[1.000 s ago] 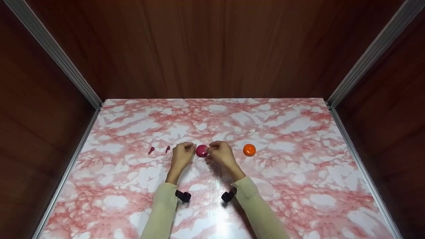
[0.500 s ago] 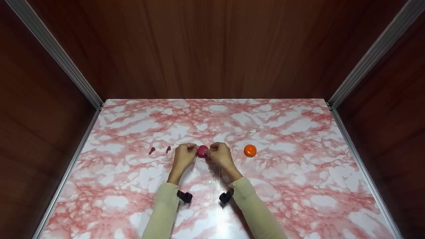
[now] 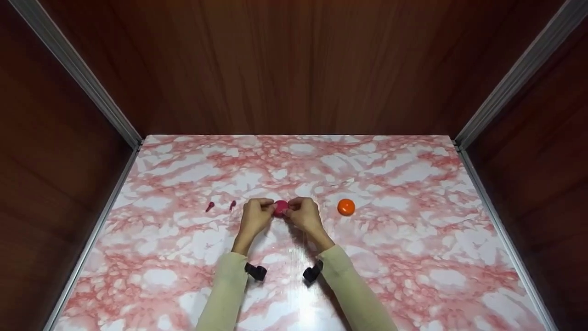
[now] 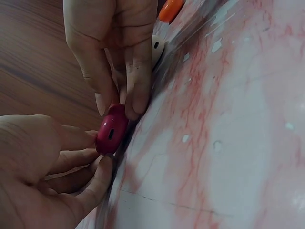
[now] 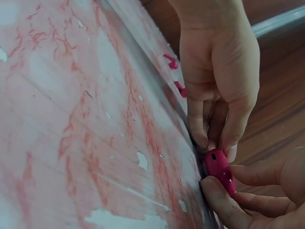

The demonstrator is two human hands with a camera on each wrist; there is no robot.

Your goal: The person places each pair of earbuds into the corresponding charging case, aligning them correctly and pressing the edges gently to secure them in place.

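A glossy magenta earbud charging case (image 3: 280, 208) sits mid-table with both hands around it. My left hand (image 3: 255, 217) holds its left side between thumb and fingers, while my right hand (image 3: 307, 216) pinches the right side. In the left wrist view the small dark charging port faces the body side of the case (image 4: 113, 128). The right wrist view has my thumb low on the case (image 5: 218, 169), near the table, with other fingers behind it. Two magenta earbuds (image 3: 210, 207) (image 3: 233, 205) lie apart, left of my left hand.
An orange rounded case (image 3: 346, 207) stands right of my right hand. Behind that hand, in the left wrist view, a whitish case with a dark port (image 4: 157, 48) partly shows. Dark wood panels (image 3: 294, 69) enclose the back and sides of the marbled table (image 3: 390, 257).
My left hand has moved slightly right, its fingertips now on the magenta case. My right fingers have closed in on its right side. The earbuds and orange case stay put.
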